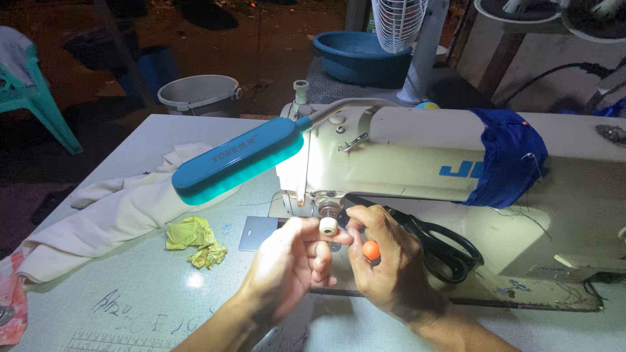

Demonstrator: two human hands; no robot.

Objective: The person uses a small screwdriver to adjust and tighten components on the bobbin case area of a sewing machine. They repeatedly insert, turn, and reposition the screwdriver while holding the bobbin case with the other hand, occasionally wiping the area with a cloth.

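Nearest to the camera, the two forearms are seen coming up from the lower edge, and both hands are held close together above the white table (130,306), just in front of the sewing machine (404,163). The left hand (287,264) is curled, and a small cream-coloured spool (328,226) is pinched between its thumb and its fingertips. The spool is kept at the top of the hand, just under the needle area of the machine. The right hand (385,257) is also closed: a small tool with a round orange end (370,250) is grasped in it, and the orange end is seen at the inner side of the palm, just beside the left hand. The fingertips of the right hand are touching or almost touching the spool; which one cannot be told.

Behind the right hand, black scissors (443,244) are laid on the machine bed. To the left, a crumpled yellow scrap (194,240) and a cream cloth (111,215) are lying on the table. Above them a teal lamp (238,163) is fixed on a bent arm. A blue cloth (512,156) is wrapped around the machine body. Farther away, a grey bucket (199,94), a blue basin (358,55) and a white fan (398,23) are seen.
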